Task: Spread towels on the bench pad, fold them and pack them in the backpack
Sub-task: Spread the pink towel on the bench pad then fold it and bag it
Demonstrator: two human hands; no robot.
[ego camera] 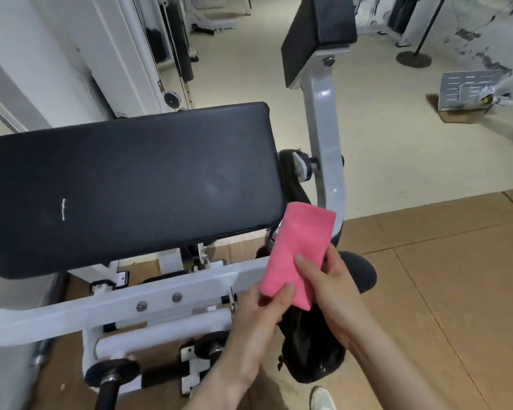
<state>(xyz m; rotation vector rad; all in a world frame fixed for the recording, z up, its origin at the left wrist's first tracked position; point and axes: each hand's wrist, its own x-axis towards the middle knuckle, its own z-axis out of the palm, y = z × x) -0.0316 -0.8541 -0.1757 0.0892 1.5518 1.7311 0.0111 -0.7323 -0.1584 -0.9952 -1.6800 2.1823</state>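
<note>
**Folded pink towel held over the backpack beside the bench pad**

The black bench pad (131,184), ribbed and bare, fills the left and centre of the head view, carried on a white-grey machine frame (172,294) whose curved upright (323,137) rises at the pad's right end to a smaller black pad (317,34). Brown floor mats (442,276) cover the near ground, pale flooring beyond. A black backpack (311,350) sits low at the frame's near right, below the hands, partly hidden by them. The left hand (258,318) pinches the lower edge of a folded pink towel (296,253) between thumb and fingers; the right hand (332,288) closes on its right side, thumb across the front. The towel, a narrow oblong, stands tilted in the air just off the pad's right corner, directly above the backpack. A light shoe (323,399) shows at the bottom edge.
</note>
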